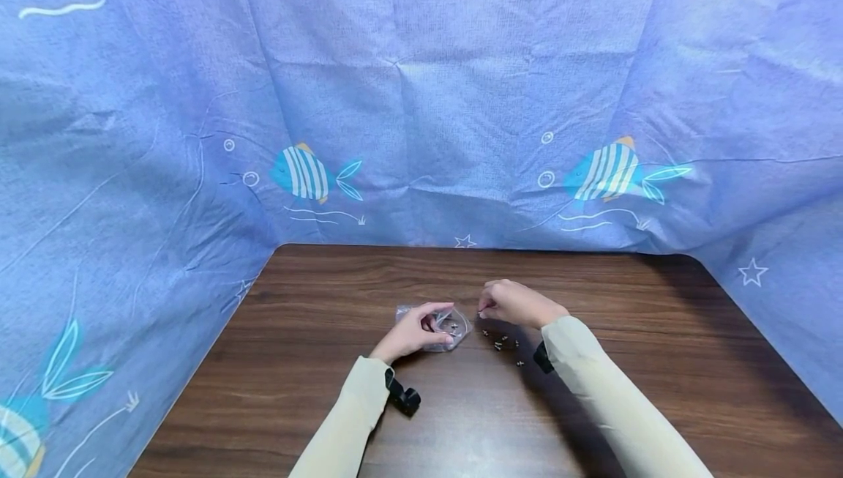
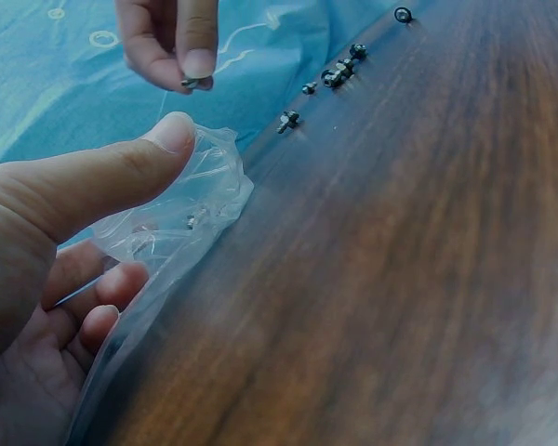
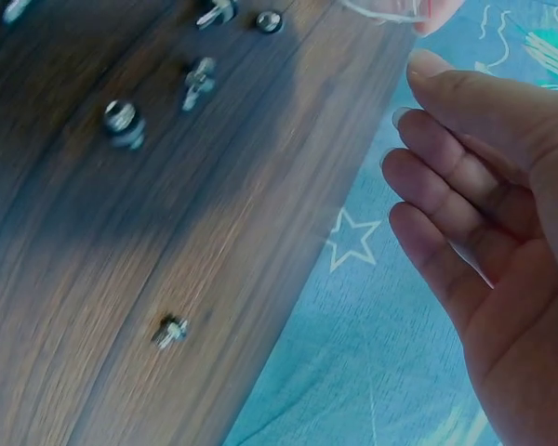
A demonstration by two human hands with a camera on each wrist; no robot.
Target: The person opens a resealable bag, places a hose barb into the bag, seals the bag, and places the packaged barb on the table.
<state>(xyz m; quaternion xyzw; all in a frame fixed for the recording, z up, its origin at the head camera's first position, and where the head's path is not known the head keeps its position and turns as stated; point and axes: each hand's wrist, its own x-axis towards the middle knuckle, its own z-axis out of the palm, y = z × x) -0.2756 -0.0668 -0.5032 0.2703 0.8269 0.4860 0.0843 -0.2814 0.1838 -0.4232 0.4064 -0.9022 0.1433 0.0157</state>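
My left hand (image 1: pixel 410 333) holds a clear plastic bag (image 1: pixel 463 323) low over the table, thumb on one side and fingers on the other. Through the film a small metal screw (image 2: pixel 192 222) shows inside. Just right of the bag, my right hand (image 1: pixel 516 303) pinches another small screw (image 2: pixel 190 84) between thumb and fingertips. That pinched piece is hidden in the right wrist view. Several loose screws (image 1: pixel 498 345), some apparently fitted with washers, lie scattered on the wood below the right hand; one screw (image 3: pixel 171 331) lies apart from the others.
A brown wood-grain table (image 1: pixel 290 390) spreads under both hands. Blue curtain cloth (image 1: pixel 448 97) printed with fish and stars hangs behind it and along its sides. Each wrist wears a black strap with a camera, such as the left wrist camera (image 1: pixel 406 400).
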